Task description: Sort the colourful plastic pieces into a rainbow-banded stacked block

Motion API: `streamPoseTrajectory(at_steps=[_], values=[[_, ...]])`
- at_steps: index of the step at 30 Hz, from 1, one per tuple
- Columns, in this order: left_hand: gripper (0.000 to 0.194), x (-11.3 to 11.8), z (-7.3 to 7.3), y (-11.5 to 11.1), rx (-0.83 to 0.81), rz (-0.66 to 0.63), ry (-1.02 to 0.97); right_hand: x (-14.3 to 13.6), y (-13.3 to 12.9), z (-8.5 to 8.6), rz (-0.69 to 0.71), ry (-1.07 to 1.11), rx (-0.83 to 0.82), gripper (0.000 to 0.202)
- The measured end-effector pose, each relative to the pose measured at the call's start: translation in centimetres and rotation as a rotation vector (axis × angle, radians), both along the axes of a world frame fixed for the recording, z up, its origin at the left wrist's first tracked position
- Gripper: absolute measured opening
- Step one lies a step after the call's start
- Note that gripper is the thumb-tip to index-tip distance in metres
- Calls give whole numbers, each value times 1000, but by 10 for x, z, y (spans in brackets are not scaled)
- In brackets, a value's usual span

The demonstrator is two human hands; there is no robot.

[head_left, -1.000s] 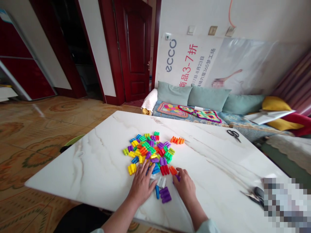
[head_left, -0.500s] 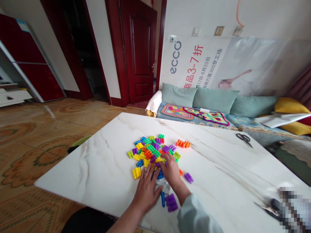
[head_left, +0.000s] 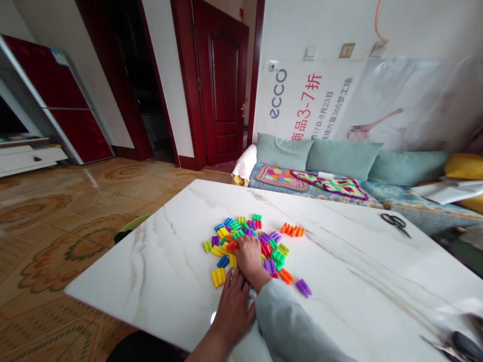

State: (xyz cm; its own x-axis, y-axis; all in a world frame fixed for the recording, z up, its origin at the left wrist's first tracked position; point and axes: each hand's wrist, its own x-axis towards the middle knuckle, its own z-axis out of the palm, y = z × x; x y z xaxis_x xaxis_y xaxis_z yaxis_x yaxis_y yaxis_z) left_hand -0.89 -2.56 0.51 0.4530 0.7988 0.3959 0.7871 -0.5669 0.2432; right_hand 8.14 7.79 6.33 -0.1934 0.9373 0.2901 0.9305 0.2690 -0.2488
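A pile of small, bright plastic toy pieces (head_left: 278, 258), shaped like short tubes joined side by side, lies on the white marbled table (head_left: 169, 256). My right hand (head_left: 249, 257) reaches over the pile with fingers curled down at an orange piece (head_left: 231, 246); its fingertips are partly hidden. My left hand (head_left: 234, 305) lies flat, fingers stretched, just below the right wrist at the pile's near side. A yellow piece (head_left: 218, 277) sits left of its fingertips. My right sleeve covers what lies beneath it.
An orange row of pieces (head_left: 293, 230) and a purple piece (head_left: 304, 287) lie apart on the right. Black-handled scissors (head_left: 394, 220) rest near the far right edge, with another dark-handled tool (head_left: 462, 344) at the near right. Behind the table stands a sofa (head_left: 407, 198).
My right hand has moved left and farther over the pile, to the orange piece. My left hand stays flat at the near side. The view has shifted slightly.
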Motion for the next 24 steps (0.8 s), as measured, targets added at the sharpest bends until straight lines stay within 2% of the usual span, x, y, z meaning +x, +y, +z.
streamPoseTrajectory(at_steps=[2,5,7,9,12,15,17,20,24], values=[[66,0,-1,0,7,3,-2,1,-4,1,9,87,23,12],[64,-1,-2,1,37,14,7,10,-10,3,38,337,108,17],[64,-2,-3,2,53,26,24,28,-11,3,54,507,158,21],[65,-1,-1,2,54,34,49,57,-10,0,39,591,185,22],[66,-1,3,1,68,40,70,120,-6,-10,-86,549,192,22],[66,0,4,1,84,42,76,184,-2,-21,-322,322,125,27],[66,0,4,1,89,42,80,215,1,-27,-400,268,104,28],[66,0,3,2,96,41,78,239,9,-32,-452,237,90,27],[65,-1,3,2,90,38,79,242,28,-36,-470,222,86,27]])
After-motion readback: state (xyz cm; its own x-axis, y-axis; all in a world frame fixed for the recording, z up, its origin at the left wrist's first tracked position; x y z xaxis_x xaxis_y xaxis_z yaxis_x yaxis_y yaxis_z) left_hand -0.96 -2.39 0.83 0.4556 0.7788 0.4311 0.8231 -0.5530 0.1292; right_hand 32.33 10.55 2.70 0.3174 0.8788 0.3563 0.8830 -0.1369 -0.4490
